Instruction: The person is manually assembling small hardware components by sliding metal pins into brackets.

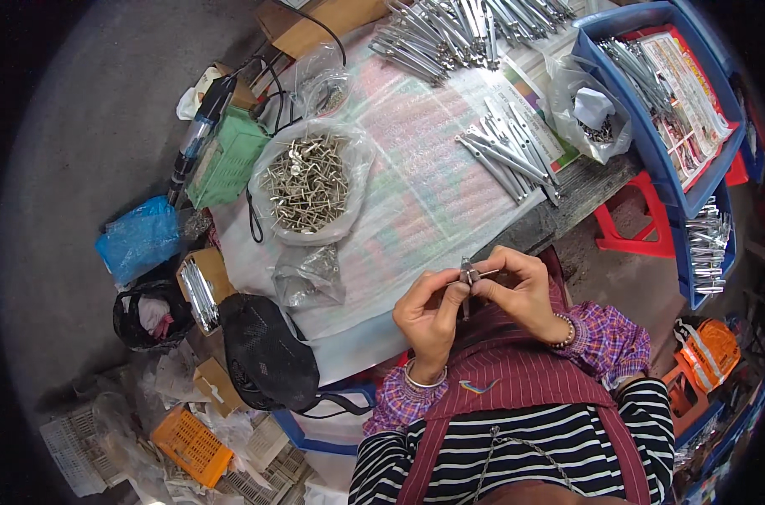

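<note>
My left hand (433, 320) and my right hand (521, 290) meet in front of my apron at the table's near edge. Between their fingertips is a small silver metal part (466, 271), standing roughly upright. Both hands are closed, thumbs and forefingers pinching the part from either side. A thin metal pin seems to cross it near the fingers, but its detail is too small to make out. Nearest on the table are several loose long silver metal strips (513, 156), beyond my right hand. An open plastic bag of short metal pins (307, 187) lies ahead to the left.
A large heap of silver metal strips (466, 34) covers the table's far side. Blue trays (693, 198) with metal parts stand at the right, beside a red stool (639, 223). A corded power tool (201, 126), green box (229, 156) and black bag (264, 353) line the left.
</note>
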The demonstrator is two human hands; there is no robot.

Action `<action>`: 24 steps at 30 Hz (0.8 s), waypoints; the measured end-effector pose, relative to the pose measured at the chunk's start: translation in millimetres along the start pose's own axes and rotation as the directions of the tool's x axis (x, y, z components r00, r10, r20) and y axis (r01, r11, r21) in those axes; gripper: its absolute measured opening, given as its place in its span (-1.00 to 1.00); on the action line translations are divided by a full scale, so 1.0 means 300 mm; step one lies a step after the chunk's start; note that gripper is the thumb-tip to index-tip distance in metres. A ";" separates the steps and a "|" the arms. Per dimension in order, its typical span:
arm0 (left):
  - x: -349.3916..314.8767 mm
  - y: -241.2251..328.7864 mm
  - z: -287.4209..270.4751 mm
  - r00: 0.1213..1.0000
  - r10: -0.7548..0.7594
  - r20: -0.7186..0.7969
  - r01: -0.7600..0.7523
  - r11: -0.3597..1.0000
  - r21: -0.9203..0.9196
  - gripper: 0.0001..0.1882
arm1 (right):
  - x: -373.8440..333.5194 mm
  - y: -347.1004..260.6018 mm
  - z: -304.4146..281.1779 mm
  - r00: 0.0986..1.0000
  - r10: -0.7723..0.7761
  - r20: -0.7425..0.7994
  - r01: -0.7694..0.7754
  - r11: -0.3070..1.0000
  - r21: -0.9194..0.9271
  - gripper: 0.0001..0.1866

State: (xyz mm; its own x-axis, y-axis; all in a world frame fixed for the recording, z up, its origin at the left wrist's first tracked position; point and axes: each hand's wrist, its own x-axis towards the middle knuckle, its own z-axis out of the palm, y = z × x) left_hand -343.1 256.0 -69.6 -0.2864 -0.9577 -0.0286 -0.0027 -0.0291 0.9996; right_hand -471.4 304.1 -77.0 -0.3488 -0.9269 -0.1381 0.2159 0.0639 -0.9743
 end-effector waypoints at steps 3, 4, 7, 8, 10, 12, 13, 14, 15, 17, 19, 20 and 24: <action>0.006 0.009 0.002 0.998 -0.064 -0.003 0.064 0.998 -0.018 -0.87 | -0.009 0.012 0.013 0.997 0.078 -0.025 -0.074 0.988 0.133 -0.85; 0.006 0.012 0.002 0.998 -0.069 0.000 0.069 0.997 -0.021 -0.87 | -0.013 0.015 0.018 0.992 0.119 -0.039 -0.108 0.971 0.211 -0.84; 0.007 0.022 0.002 0.996 -0.094 0.002 0.094 0.995 -0.039 -0.84 | -0.015 0.020 0.023 0.990 0.140 -0.013 -0.132 0.956 0.263 -0.82; 0.008 0.024 0.003 0.994 -0.114 0.000 0.113 0.992 -0.055 -0.83 | -0.014 0.027 0.023 0.990 0.139 -0.014 -0.130 0.956 0.263 -0.82; 0.009 0.023 0.003 0.994 -0.108 0.001 0.108 0.992 -0.060 -0.83 | -0.011 0.042 0.025 0.999 0.011 -0.035 -0.005 0.986 0.169 -0.81; 0.010 0.020 0.002 0.995 -0.101 0.001 0.101 0.993 -0.065 -0.84 | -0.010 0.037 0.028 1.000 0.006 -0.012 -0.004 0.986 0.165 -0.80; 0.010 0.015 0.001 0.996 -0.090 -0.026 0.087 0.991 -0.104 -0.84 | -0.009 0.034 0.030 1.000 0.003 0.013 -0.005 0.987 0.160 -0.80; 0.011 0.012 0.001 0.995 -0.081 -0.054 0.072 0.987 -0.142 -0.84 | -0.012 0.032 0.034 1.000 0.000 0.015 -0.002 0.987 0.162 -0.80; 0.014 0.015 0.000 0.995 -0.077 -0.055 0.069 0.988 -0.141 -0.84 | -0.018 0.030 0.038 0.993 0.098 0.066 -0.111 0.965 0.240 -0.78; 0.018 0.026 0.001 0.993 -0.090 -0.073 0.076 0.981 -0.179 -0.82 | -0.027 0.031 0.041 0.974 0.190 0.126 -0.220 0.925 0.311 -0.76; 0.027 0.022 -0.003 0.994 -0.104 -0.043 0.094 0.977 -0.189 -0.79 | -0.035 0.045 0.033 0.957 0.243 0.160 -0.276 0.934 0.228 -0.78; 0.031 0.021 -0.006 0.993 -0.119 -0.012 0.114 0.973 -0.200 -0.76 | -0.036 0.046 0.031 0.957 0.243 0.161 -0.275 0.934 0.228 -0.78; 0.043 0.042 -0.015 0.967 -0.240 0.081 0.251 0.954 -0.167 -0.72 | -0.038 0.069 0.013 0.967 0.185 0.176 -0.209 0.969 0.129 -0.81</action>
State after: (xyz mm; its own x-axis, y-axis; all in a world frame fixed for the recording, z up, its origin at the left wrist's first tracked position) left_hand -342.4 242.1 -57.4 -0.3539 -0.8962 -0.2675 0.0853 -0.3158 0.9450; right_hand -459.3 314.6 -94.8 -0.1374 -0.9494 -0.2824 0.3996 0.2078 -0.8928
